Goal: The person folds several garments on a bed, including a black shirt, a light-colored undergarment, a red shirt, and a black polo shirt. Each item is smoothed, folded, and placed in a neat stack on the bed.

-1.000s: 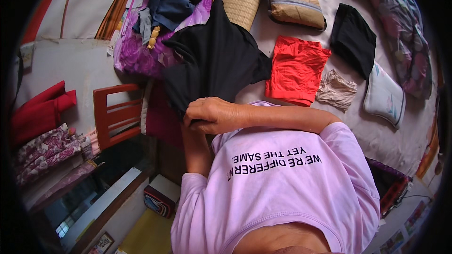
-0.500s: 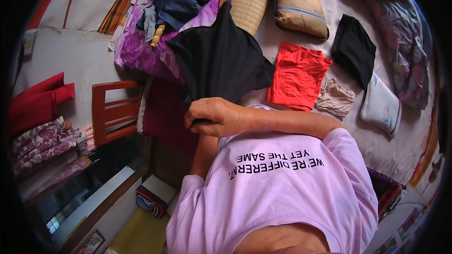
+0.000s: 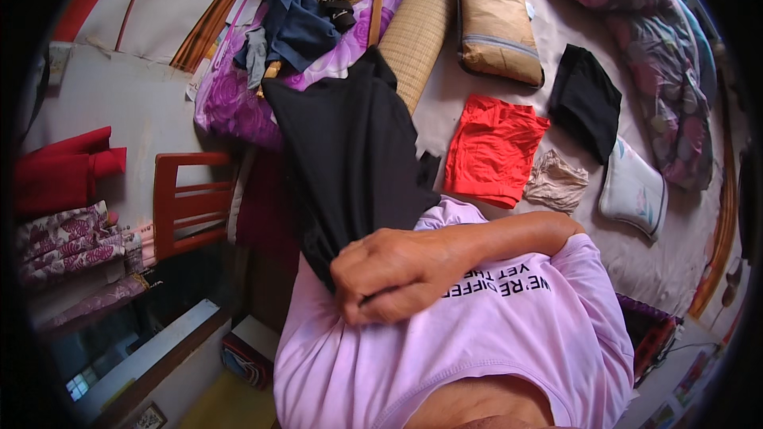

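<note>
- Surface: bed with pale, wrinkled sheet; floral quilt bunched along the right side.
- Room: whitish wall at left, red-orange slatted chair back, deep-red cloth hanging at far left.
- Black garment: smooth, soft, loosely draped; upper end by the rolled mat, lower end narrowing to the right hand.
- Right hand: in front of the lilac shirt, fingers curled, pinching the garment's gathered lower end.
- Left hand: out of sight, grip can't be told.
- Rolled mat: tan, woven, cylindrical; tan pillow just beside it, shiny, zip across near end.
- Red shorts: laid flat, creased, roughly square; crumpled beige cloth at their right.
- Folded black cloth: flat, matte; small pale cushion below, rounded corners.
- Purple floral fabric upper left, glossy; dark-blue clothing heaped on it.
</note>
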`<state>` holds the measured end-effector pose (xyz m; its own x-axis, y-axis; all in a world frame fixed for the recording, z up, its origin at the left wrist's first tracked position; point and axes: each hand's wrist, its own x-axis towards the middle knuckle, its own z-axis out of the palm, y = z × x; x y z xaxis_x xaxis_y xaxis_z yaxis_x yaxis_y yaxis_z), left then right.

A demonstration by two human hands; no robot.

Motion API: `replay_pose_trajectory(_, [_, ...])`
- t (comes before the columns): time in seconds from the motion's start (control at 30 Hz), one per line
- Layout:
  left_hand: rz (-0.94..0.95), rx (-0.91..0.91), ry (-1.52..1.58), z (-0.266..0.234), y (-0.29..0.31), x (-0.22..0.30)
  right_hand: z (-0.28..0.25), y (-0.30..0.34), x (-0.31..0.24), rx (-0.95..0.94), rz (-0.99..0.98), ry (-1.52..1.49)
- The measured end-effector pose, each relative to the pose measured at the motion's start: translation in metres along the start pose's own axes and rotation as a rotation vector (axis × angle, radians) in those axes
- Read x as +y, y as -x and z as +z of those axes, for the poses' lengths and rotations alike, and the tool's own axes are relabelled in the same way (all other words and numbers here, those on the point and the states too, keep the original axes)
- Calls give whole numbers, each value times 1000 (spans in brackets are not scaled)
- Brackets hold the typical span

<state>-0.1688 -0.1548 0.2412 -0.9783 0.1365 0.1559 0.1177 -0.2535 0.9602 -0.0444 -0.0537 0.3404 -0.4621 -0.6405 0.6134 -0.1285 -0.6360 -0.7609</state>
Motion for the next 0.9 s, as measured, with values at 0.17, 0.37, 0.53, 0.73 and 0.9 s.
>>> replay_pose_trajectory(0.17, [84, -28, 183, -1, -31, 45, -28, -2, -26, 103, -66, 41])
replay_pose_trajectory(0.37, [46, -127, 212, 16, -22, 25, -107, -6, -5, 875, 99, 56])
replay_pose_trajectory(0.53, [23, -220, 55, 39, -12, -8, -181, 22, 28, 1072, 272, 160])
replay_pose_trajectory(0.73, [-22, -326, -72, 58, -22, -38, -242, 72, 36, 1463, 79, 94])
replay_pose_trajectory(0.9, [-114, -350, -63, 44, -26, -34, -265, 127, 19, 1635, 117, 30])
